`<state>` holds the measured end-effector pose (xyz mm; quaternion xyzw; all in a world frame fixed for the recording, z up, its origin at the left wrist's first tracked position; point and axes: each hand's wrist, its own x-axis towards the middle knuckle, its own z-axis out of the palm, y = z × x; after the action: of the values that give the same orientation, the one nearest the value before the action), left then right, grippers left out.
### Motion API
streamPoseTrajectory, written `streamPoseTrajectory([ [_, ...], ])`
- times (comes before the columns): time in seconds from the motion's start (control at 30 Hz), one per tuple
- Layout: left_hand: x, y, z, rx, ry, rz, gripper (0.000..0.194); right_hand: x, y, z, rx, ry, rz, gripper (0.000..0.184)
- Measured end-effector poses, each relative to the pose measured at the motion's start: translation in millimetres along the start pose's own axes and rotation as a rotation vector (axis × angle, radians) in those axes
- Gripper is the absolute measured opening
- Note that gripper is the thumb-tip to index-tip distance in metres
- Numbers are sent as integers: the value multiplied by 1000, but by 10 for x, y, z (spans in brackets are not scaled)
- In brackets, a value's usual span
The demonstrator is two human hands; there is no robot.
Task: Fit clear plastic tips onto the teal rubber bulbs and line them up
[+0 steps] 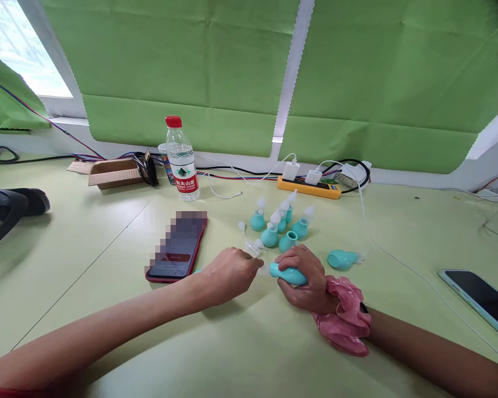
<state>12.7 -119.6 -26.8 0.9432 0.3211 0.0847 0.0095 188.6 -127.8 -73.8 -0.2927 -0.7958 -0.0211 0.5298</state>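
Note:
My right hand (304, 277) is wrapped round a teal squeeze bulb (289, 274), its open neck pointing left. Facing that neck, my left hand (234, 276) is closed in a pinch. At its fingertips shows a small translucent piece (264, 270), mostly hidden and blurred. Just beyond the left hand lie clear plastic pieces (254, 248) and a small white tip (242, 226). Several teal bulbs with whitish nozzles (269, 234) stand behind my hands; one bulb without a nozzle (288, 241) has its mouth open. Another teal bulb (342, 259) lies on its side at right.
A phone in a red case (178, 249) lies left of my hands, another phone (481, 301) at far right. Behind stand a water bottle (183, 166), a cardboard box (116, 172) and an orange power strip (309, 188). A white cable (392, 258) crosses the table's right side.

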Motion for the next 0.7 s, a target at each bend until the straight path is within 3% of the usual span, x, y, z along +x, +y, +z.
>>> streamPoseTrajectory([
  [0.43, 2, -13, 41, -112, 56, 21, 23, -12, 6, 1, -5, -15, -13, 22],
  [0.7, 30, -36, -27, -279, 79, -119, 12, -9, 10, 12, -23, -4, 7, 24],
])
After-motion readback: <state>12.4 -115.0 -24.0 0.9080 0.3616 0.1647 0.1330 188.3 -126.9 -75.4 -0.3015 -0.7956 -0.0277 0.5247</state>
